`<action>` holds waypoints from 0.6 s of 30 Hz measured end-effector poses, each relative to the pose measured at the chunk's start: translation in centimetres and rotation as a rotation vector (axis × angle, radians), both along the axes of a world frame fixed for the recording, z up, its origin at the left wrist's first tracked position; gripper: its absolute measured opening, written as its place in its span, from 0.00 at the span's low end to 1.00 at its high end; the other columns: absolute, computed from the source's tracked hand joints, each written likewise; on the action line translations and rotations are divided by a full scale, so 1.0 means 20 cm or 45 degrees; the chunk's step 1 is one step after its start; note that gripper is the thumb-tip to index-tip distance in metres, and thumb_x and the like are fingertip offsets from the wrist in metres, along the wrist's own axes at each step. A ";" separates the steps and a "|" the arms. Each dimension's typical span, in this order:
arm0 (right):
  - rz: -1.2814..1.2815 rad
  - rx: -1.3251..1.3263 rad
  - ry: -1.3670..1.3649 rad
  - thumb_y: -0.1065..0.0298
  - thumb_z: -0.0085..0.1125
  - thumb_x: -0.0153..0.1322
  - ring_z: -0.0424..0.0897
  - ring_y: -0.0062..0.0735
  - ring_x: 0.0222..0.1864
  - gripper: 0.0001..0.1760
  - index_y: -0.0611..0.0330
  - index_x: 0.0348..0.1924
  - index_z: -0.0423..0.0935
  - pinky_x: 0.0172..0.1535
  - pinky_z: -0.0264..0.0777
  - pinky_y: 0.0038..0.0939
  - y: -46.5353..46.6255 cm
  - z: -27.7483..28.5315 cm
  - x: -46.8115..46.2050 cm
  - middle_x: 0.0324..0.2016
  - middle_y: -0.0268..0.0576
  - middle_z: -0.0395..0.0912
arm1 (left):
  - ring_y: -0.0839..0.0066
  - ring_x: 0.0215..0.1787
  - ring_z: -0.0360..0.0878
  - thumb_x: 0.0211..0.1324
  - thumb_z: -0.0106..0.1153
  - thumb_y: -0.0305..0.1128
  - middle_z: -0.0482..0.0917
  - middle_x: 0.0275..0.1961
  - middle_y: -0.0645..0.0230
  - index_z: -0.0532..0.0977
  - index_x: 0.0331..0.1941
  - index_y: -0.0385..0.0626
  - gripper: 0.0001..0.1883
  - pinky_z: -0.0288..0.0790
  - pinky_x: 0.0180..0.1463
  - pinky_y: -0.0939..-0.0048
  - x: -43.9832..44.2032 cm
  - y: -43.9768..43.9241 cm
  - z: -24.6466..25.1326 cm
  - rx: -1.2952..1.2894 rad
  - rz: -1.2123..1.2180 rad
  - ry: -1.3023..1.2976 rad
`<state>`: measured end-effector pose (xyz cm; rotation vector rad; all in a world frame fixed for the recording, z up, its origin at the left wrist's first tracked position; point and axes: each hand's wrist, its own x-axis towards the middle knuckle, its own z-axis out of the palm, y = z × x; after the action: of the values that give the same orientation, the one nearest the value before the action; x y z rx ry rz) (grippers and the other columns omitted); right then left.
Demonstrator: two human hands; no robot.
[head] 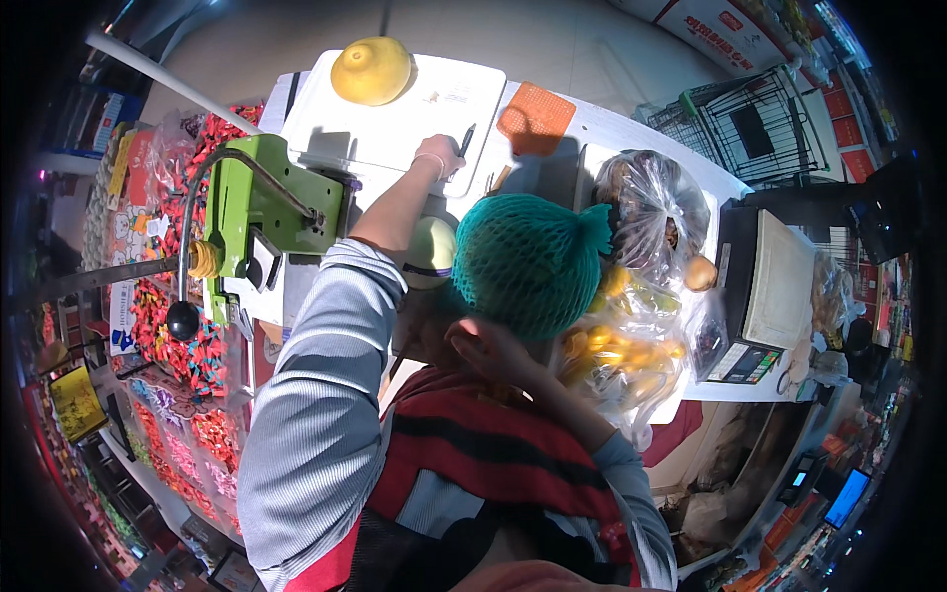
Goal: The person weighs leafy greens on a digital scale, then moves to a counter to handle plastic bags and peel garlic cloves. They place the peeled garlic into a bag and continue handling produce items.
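My left hand [442,154] is stretched out over a white foam lid or board [355,144]. It grips a dark pen [467,140], the tip end pointing down at the white surface. A yellow pomelo [371,70] sits at the far side of the board. In front of my chest, my right hand [492,355] is raised and blurred, its fingers loosely bent with nothing seen in them. Just beyond it is a round fruit in teal netting [529,266]; whether the hand touches it I cannot tell. A pale round fruit [431,251] is partly hidden behind my left arm.
A green lever-operated machine [259,214] stands at left beside bins of wrapped sweets [177,333]. On the right are bagged yellow fruit [614,348], a bag of dark produce [651,200], and a weighing scale [773,288]. An orange fly swatter [536,118] lies by the board.
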<state>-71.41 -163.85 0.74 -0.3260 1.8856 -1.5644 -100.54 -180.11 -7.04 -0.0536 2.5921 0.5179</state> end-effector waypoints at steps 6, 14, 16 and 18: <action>0.056 -0.017 0.065 0.69 0.52 0.70 0.77 0.33 0.39 0.09 0.63 0.41 0.75 0.44 0.70 0.30 -0.03 -0.01 -0.02 0.35 0.46 0.77 | 0.67 0.40 0.83 0.43 0.66 0.44 0.84 0.40 0.61 0.82 0.39 0.45 0.19 0.74 0.48 0.70 0.00 -0.02 -0.01 0.108 0.161 0.015; 0.051 0.006 0.071 0.69 0.53 0.70 0.77 0.31 0.39 0.08 0.63 0.40 0.75 0.43 0.71 0.30 -0.04 -0.08 0.01 0.34 0.46 0.77 | 0.81 0.25 0.75 0.43 0.66 0.27 0.81 0.27 0.69 0.81 0.36 0.36 0.13 0.71 0.31 0.78 0.01 0.05 0.04 1.184 0.278 -0.048; 0.048 -0.012 0.067 0.68 0.53 0.71 0.77 0.30 0.38 0.09 0.62 0.40 0.76 0.43 0.71 0.30 -0.05 -0.08 0.02 0.34 0.45 0.78 | 0.67 0.35 0.79 0.43 0.69 0.41 0.81 0.34 0.60 0.78 0.45 0.39 0.25 0.73 0.43 0.71 0.02 0.11 0.08 0.810 -0.007 0.238; 0.038 -0.014 -0.022 0.66 0.53 0.71 0.77 0.29 0.38 0.09 0.61 0.40 0.76 0.43 0.71 0.30 -0.04 -0.06 0.02 0.34 0.44 0.78 | 0.56 0.56 0.71 0.42 0.67 0.53 0.73 0.54 0.48 0.71 0.56 0.43 0.38 0.66 0.60 0.63 -0.05 0.12 0.13 0.457 0.094 0.732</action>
<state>-70.93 -164.71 -0.42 -0.3427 1.8515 -1.5537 -101.45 -177.65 -4.43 0.1414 2.9995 1.1624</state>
